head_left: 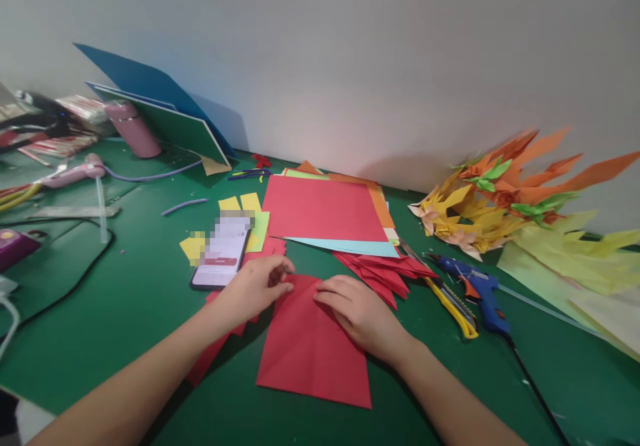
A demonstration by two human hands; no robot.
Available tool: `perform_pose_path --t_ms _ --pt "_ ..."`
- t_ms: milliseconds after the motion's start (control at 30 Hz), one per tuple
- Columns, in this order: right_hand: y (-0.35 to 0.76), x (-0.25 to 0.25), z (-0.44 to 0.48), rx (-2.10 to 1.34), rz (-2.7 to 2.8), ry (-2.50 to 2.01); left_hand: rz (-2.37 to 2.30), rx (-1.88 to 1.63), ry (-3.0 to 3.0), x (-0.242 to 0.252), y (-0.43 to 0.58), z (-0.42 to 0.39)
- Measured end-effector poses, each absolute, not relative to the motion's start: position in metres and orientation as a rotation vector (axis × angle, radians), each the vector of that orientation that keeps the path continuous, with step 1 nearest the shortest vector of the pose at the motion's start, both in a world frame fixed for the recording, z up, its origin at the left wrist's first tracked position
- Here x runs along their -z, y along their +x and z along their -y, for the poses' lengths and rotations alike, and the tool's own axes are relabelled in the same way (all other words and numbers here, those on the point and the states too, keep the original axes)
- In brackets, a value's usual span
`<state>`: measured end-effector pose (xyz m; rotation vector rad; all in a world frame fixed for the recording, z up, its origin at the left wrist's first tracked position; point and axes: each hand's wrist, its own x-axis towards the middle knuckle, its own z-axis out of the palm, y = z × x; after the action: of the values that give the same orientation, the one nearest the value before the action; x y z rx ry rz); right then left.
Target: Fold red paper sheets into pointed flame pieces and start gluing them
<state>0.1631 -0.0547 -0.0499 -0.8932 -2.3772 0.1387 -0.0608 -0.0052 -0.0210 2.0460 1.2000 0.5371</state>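
Observation:
A sheet of red paper (314,353) with a crease down its middle lies in front of me on the green table. At its upper left corner is my left hand (260,283), fingers loosely curled and a gap between thumb and forefinger. Whether the thumb touches the paper I cannot tell. My right hand (357,309) has its fingers together over the paper's upper right edge, its thumb hidden beneath. More red paper pieces (210,353) lie under and beside my left forearm. Beyond my right hand is a pile of folded red strips (375,273).
A phone (220,259) lies among yellow paper pieces (230,203). Behind sits a stack of coloured sheets (325,209). To the right are a yellow cutter knife (453,309), a blue glue gun (480,289) and paper flowers (505,196). A pink bottle (133,129) and pink glue gun (75,171) are left.

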Motion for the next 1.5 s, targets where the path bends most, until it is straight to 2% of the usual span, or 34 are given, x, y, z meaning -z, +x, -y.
perform_pose_path --t_ms 267,467,767,1500 --pt "0.163 0.049 0.055 -0.135 2.467 -0.889 -1.145 -0.575 2.372 0.023 -0.059 0.007" --pt "0.165 0.050 0.054 -0.178 2.439 -0.915 -0.840 -0.475 2.650 0.024 -0.065 0.003" --pt "0.165 0.048 0.055 -0.214 2.406 -0.931 -0.620 -0.435 2.647 0.023 -0.068 -0.002" --pt "0.165 0.048 0.055 -0.246 2.436 -0.963 -0.493 -0.430 2.771 0.020 -0.073 -0.007"
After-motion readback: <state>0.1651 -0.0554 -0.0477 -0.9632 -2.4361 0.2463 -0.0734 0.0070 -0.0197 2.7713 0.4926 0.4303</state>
